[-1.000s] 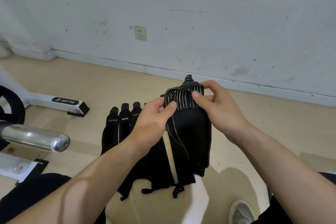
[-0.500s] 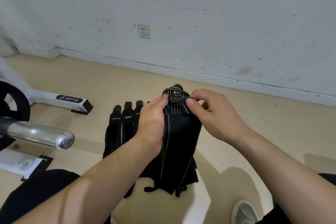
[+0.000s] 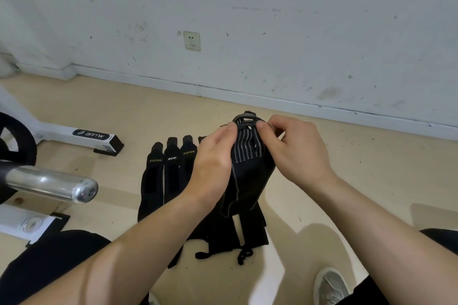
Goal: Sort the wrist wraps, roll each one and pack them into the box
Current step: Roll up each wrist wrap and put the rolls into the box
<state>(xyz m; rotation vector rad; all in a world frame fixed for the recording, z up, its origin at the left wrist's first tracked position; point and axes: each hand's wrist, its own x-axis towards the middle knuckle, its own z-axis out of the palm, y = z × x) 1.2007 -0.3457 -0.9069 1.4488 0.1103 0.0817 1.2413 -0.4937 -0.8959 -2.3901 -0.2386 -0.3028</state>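
both thumbs pinch the top edge of a black wrap [image 3: 250,168] with grey stripes, held upright above the floor. left hand [image 3: 213,163] grips its left side, thumb on the rolled top; right hand [image 3: 295,148] pinches the right corner, fingers curled behind. the wrap hangs down from the grip, its lower end over a pile of black wraps [image 3: 223,228] on the floor. just left of the hands, three more wraps [image 3: 168,171] lie side by side, yellow lettering on them. further left, a chrome bar [image 3: 52,184] and a white frame foot [image 3: 81,135]. wall socket [image 3: 192,40] behind. a shoe [image 3: 330,285] at lower right.
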